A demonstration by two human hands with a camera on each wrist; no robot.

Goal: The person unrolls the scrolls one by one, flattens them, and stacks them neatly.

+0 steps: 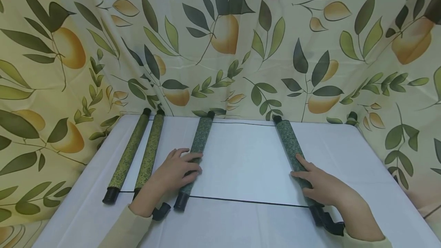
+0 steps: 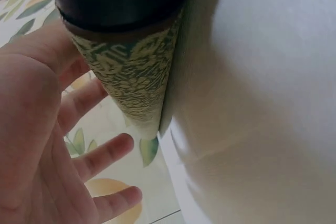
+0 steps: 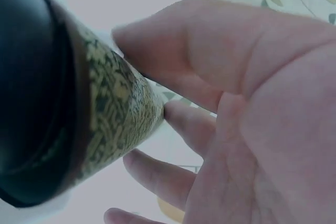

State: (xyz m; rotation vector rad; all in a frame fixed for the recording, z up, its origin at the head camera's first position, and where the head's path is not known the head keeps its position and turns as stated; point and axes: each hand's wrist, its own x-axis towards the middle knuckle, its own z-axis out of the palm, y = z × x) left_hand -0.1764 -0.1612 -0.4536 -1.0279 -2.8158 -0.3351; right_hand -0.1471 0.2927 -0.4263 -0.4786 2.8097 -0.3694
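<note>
A white sheet lies spread between two dark green patterned rolls with black end caps, like an unrolled scroll. My left hand lies against the left green roll, fingertips over its upper side. In the left wrist view the fingers are spread loosely beside a patterned roll. My right hand touches the right green roll with extended fingertips, the index finger lying along it. The right wrist view shows thumb and fingers loosely extended around the near side of this roll.
Two yellow-green rolls, an outer one and an inner one, lie left of my left hand, which overlaps the inner one. A white cloth covers the table. Behind it hangs a fruit-and-leaf patterned curtain.
</note>
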